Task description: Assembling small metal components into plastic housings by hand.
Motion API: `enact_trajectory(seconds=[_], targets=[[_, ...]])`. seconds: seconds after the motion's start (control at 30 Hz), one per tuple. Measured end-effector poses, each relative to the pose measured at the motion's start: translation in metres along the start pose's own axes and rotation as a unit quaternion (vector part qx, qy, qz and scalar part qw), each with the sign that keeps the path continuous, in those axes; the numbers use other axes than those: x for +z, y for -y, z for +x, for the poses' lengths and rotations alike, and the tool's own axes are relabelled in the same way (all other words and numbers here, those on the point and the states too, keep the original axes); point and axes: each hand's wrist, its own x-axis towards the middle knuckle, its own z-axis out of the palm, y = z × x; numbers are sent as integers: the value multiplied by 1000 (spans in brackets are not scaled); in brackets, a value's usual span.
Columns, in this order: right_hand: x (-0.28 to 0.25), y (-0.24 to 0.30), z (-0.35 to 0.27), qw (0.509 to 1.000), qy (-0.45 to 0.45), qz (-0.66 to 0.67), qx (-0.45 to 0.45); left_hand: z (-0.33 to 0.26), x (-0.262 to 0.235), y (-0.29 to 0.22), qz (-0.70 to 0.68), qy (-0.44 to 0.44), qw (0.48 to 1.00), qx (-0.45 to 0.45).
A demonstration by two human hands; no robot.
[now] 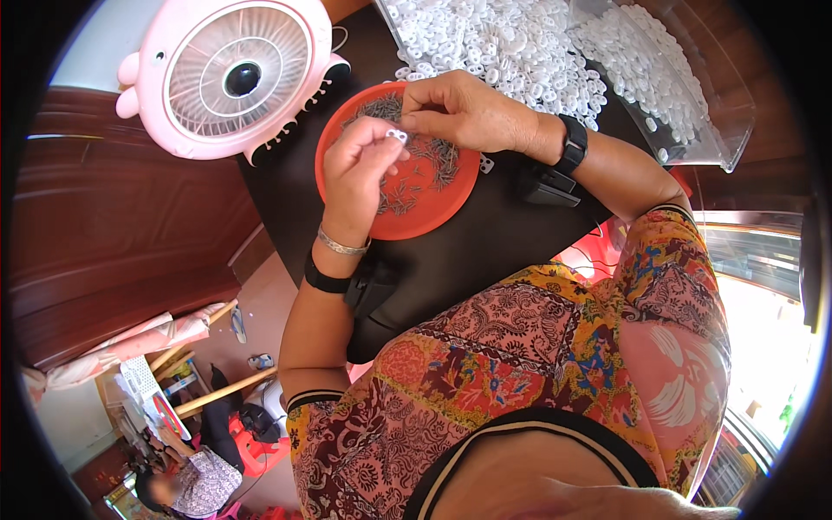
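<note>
My left hand point(360, 169) is closed, with a small white plastic piece point(398, 136) with holes in it pinched between thumb and forefinger. Just beyond it, my right hand point(459, 111) is bent into a pinch; whatever its fingertips hold, if anything, is too small to make out. Both hands are over a round orange-red basin point(425, 221). Scattered inside are many small grey metal pins or screws point(444, 162), heaped towards the far and right sides. My hands hide part of them. Another white piece point(486, 164) lies on the dark table beside the basin's right rim.
A large heap of similar white pieces point(494, 43) covers the far table, spilling beside a clear plastic bin point(706, 130). A pink animal-shaped fan point(143, 78) stands at the far left. Another person point(204, 481) sits at the lower left, near red stools point(260, 446).
</note>
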Motion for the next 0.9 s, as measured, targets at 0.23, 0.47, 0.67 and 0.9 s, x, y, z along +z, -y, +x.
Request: enact_trajectory(seconds=[0.23,0.47,0.67,0.9], targets=[[-3,5,-1,998,44,-32,20,-3,5,-2,76,36,994,68],[-1,6,0,997,70,29,-18,-2,2,-4,-135,16,989,-64],[-4,5,0,997,33,62,-27,0,0,-2,-170,-2,983,-70],[-15,12,-1,998,21,52,-41,-1,0,-12,-17,12,998,-58]])
